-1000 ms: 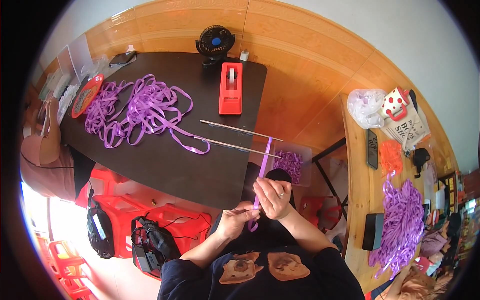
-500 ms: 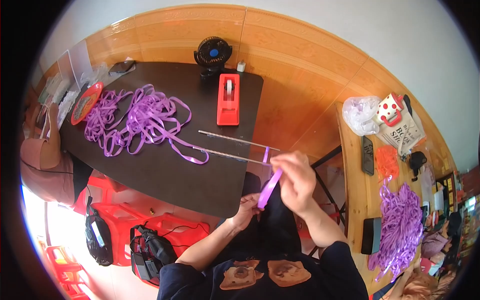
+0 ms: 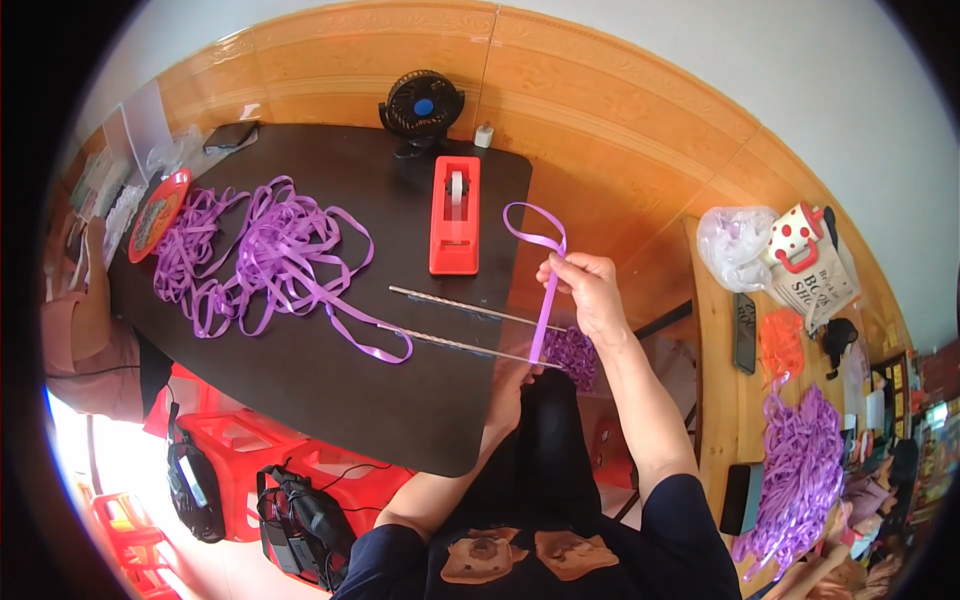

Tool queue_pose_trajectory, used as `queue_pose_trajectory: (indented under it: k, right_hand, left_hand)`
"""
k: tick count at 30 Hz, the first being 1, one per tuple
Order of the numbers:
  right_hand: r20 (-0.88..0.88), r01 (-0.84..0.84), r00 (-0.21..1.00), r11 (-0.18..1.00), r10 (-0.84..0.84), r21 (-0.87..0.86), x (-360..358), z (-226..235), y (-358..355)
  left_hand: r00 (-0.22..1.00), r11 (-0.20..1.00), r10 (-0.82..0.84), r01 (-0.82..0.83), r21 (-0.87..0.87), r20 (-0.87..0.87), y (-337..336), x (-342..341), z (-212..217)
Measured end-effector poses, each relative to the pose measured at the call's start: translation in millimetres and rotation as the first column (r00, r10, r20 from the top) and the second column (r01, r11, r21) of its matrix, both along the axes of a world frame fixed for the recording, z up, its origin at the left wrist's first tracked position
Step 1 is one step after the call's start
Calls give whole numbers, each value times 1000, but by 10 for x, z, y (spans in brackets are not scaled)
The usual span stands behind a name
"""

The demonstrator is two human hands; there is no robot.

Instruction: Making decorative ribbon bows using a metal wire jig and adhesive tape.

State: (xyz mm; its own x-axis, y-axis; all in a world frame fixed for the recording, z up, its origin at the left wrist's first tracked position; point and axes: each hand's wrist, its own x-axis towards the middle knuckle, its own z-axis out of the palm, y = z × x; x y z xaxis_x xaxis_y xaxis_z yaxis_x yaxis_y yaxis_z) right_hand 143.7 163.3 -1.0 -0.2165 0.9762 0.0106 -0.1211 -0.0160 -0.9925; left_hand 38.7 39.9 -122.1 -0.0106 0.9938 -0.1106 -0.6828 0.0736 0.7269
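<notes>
My right hand [image 3: 588, 290] is raised over the right edge of the dark table [image 3: 300, 400] and pinches a purple ribbon strip [image 3: 545, 290] whose top curls into a loop. My left hand [image 3: 510, 385] sits lower, at the table's edge, gripping the strip's bottom end. Two thin metal rods [image 3: 460, 325] lie on the table just left of the strip. A red tape dispenser [image 3: 455, 215] stands beyond them. A big tangle of purple ribbon [image 3: 260, 255] lies on the table's left half.
A small black fan [image 3: 422, 105] stands at the table's far edge. Red plastic stools [image 3: 240, 460] and a black bag [image 3: 300, 520] are on the floor at the left. A wooden bench [image 3: 720, 400] at the right carries more purple ribbon [image 3: 800, 480], bags and a phone.
My right hand has lifted up and to the right, drawing the ribbon strip taut and raising its looped end. My left hand stays low on the strip's bottom end.
</notes>
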Motion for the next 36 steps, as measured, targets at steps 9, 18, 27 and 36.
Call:
queue_pose_trajectory:
  k: [9,18,27,36]
  right_hand:
    - [-115,-78,993,934,40,-349,31,-713,-49]
    - [-251,-83,966,833,-68,-547,40,-1038,-338]
    - [-320,-122,937,726,-141,-677,-3,-1246,-896]
    - [-40,-17,999,728,-14,-686,359,-1451,-1796]
  left_hand:
    - [985,990,138,-137,9,-104,-7,111,150]
    - [691,824,558,-394,407,-461,169,214,410]
    - [970,989,150,-147,29,-192,91,60,163]
    - [995,993,-44,33,-117,-90,-319,-104,235]
